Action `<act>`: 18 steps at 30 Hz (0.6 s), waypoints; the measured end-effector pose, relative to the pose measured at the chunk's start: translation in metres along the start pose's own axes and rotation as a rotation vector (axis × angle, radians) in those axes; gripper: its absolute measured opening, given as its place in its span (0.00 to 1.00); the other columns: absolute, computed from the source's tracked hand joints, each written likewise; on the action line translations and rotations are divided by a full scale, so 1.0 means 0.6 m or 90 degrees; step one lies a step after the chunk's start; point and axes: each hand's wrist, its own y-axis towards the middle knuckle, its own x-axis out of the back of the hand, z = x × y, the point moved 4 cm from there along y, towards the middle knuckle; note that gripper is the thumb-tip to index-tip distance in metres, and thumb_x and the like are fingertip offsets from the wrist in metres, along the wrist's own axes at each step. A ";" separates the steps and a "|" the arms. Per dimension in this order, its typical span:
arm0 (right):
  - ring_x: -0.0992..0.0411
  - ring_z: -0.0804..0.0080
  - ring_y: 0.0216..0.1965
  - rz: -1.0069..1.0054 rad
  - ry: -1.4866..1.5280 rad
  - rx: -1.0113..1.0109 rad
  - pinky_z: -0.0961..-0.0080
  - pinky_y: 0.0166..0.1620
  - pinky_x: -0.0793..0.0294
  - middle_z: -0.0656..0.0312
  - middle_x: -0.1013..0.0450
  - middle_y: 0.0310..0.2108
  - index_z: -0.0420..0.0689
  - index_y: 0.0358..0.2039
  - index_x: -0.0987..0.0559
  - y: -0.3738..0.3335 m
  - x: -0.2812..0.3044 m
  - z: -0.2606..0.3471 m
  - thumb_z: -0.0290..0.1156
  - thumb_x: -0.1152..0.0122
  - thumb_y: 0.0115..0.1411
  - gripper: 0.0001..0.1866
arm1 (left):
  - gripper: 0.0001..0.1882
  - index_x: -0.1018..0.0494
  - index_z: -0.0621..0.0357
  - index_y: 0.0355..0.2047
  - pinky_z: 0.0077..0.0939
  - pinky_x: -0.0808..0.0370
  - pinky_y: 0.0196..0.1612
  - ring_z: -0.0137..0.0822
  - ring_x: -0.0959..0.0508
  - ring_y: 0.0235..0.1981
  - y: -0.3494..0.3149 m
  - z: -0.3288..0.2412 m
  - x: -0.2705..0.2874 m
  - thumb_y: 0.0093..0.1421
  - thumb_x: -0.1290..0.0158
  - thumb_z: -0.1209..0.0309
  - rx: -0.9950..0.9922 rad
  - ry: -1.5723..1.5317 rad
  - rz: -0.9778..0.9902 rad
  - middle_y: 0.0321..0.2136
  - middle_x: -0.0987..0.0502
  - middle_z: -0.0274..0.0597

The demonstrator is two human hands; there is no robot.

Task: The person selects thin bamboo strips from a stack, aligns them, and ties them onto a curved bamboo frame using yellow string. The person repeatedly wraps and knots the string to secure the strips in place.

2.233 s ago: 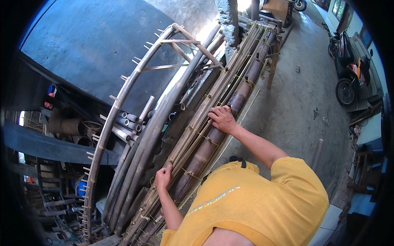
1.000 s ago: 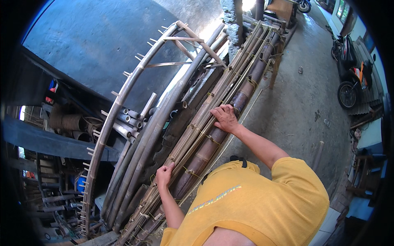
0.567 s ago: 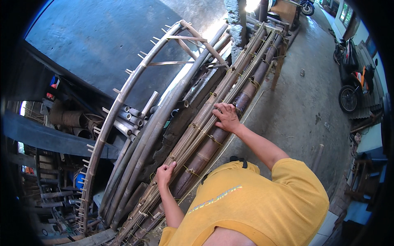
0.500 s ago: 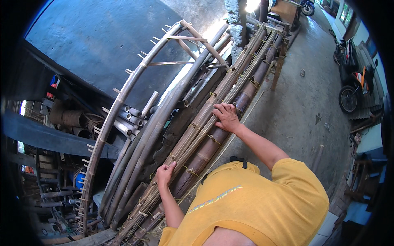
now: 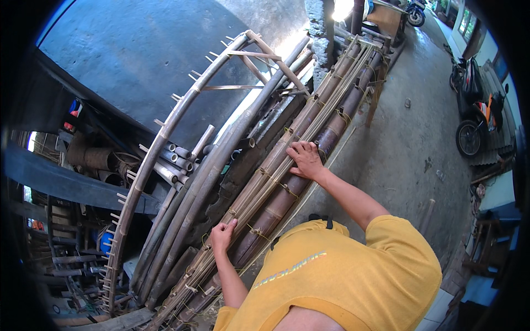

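A long bundle of thin bamboo strips point(image 5: 269, 185) runs from lower left to upper right, lying along thick brown bamboo poles point(image 5: 274, 214) bound at intervals with yellowish ties point(image 5: 290, 191). My left hand point(image 5: 222, 236) is closed on the strips at the nearer part of the bundle, its thumb along the top. Farther along, my right hand point(image 5: 305, 160) rests palm down with bent fingers curled over the same strips, beside the thick pole. The undersides of both hands are hidden, so how many strips each one holds cannot be seen.
Left of the bundle stands a curved bamboo frame point(image 5: 148, 165) with short pegs sticking out. Grey bamboo poles point(image 5: 207, 171) lean between them, near cut tubes point(image 5: 178, 157). A motorcycle point(image 5: 476, 118) is parked on the right, past the concrete floor point(image 5: 397, 165).
Both hands keep their grip and place on the strips. Only the view has shifted very slightly.
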 end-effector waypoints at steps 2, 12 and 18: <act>0.43 0.62 0.61 0.003 0.017 -0.006 0.58 0.61 0.49 0.65 0.39 0.60 0.57 0.53 0.28 0.000 0.000 -0.002 0.54 0.25 0.39 0.39 | 0.35 0.25 0.62 0.17 0.35 0.29 0.30 0.36 0.26 0.20 0.001 0.004 0.001 0.51 0.37 0.37 -0.001 0.007 -0.005 0.14 0.26 0.44; 0.44 0.58 0.62 -0.003 0.004 0.034 0.58 0.60 0.49 0.60 0.41 0.63 0.55 0.53 0.28 0.004 -0.009 -0.005 0.55 0.25 0.37 0.41 | 0.34 0.24 0.63 0.19 0.34 0.30 0.30 0.33 0.28 0.21 -0.010 -0.018 0.008 0.52 0.38 0.39 0.005 0.051 -0.008 0.15 0.26 0.43; 0.44 0.58 0.60 -0.026 0.012 0.026 0.57 0.59 0.49 0.62 0.39 0.56 0.59 0.53 0.28 0.005 -0.006 0.001 0.58 0.24 0.35 0.43 | 0.34 0.22 0.61 0.23 0.39 0.28 0.34 0.43 0.23 0.26 -0.014 -0.008 0.006 0.49 0.37 0.36 -0.012 0.106 0.009 0.21 0.22 0.50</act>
